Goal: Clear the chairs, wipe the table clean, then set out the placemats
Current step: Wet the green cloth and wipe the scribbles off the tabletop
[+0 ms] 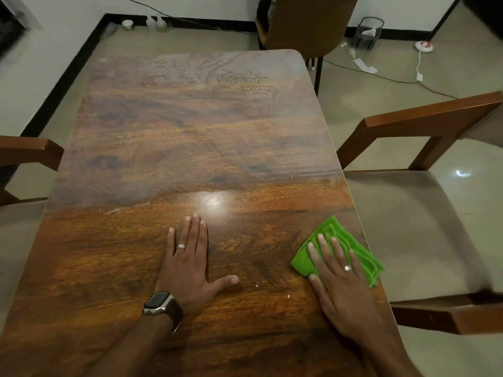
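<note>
the left hand (190, 261) lies flat on the wooden table (177, 137), fingers straight and thumb spread, with a ring on one finger and a watch (160, 304) on the wrist. the right hand (336, 278) presses with straight fingers on a folded green cloth (353, 247) near the table's right edge. a wooden chair (424, 213) with a pale seat stands just beside the right edge, another chair (304, 23) at the far end, and a chair arm (30, 151) shows at the left.
</note>
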